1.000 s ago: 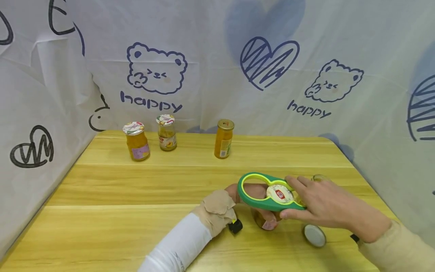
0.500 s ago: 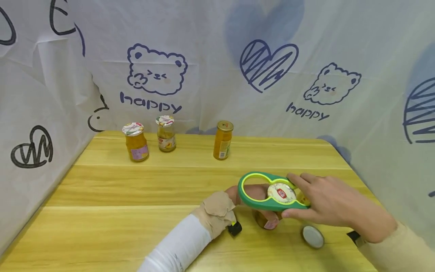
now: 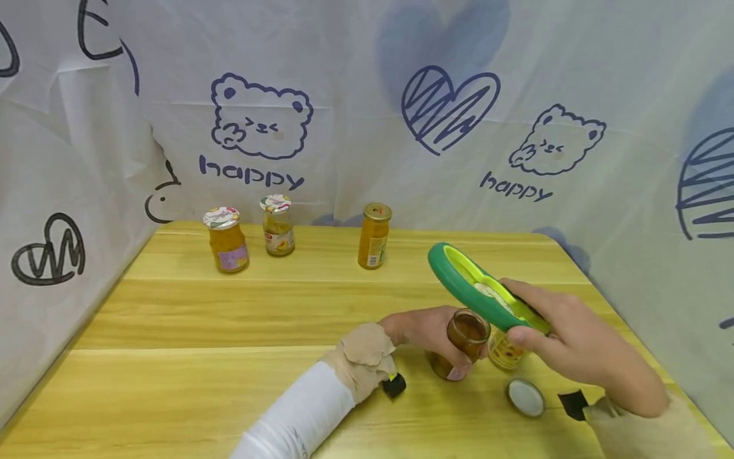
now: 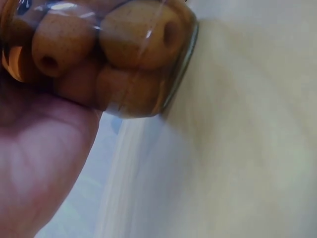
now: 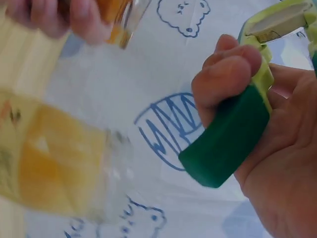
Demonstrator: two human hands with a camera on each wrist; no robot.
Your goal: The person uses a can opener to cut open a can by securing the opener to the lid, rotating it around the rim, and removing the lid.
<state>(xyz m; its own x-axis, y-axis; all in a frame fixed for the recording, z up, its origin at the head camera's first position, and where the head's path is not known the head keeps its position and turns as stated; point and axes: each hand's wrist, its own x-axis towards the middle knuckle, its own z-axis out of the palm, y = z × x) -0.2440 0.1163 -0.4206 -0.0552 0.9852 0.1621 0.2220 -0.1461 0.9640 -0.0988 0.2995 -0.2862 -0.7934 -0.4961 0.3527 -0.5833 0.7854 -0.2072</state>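
Observation:
My left hand [image 3: 427, 333] grips a glass jar [image 3: 469, 328] on the table, its mouth uncovered. Round brown fruits fill the jar [image 4: 131, 44] in the left wrist view. Above and right of it, my right hand [image 3: 579, 344] holds a green jar opener [image 3: 461, 280] by one end, tilted, fingers curled round it [image 5: 228, 134] in the right wrist view. A pale jar lid [image 3: 492, 296] sits in the opener's middle ring. Partly hidden under the right hand stands a glass jar with yellow contents [image 3: 506, 352].
A loose round lid [image 3: 525, 398] lies on the wooden table [image 3: 229, 395] near the right forearm. Toward the back stand an orange jar with a purple label [image 3: 228, 245], a partly filled jar [image 3: 278, 229] and a tall orange jar [image 3: 375, 237]. Printed cloth [image 3: 355, 115] hangs behind.
My right hand has raised and tilted the opener off the jar, with the lid in it. The jar's open mouth and the yellow jar now show. The left hand keeps its grip.

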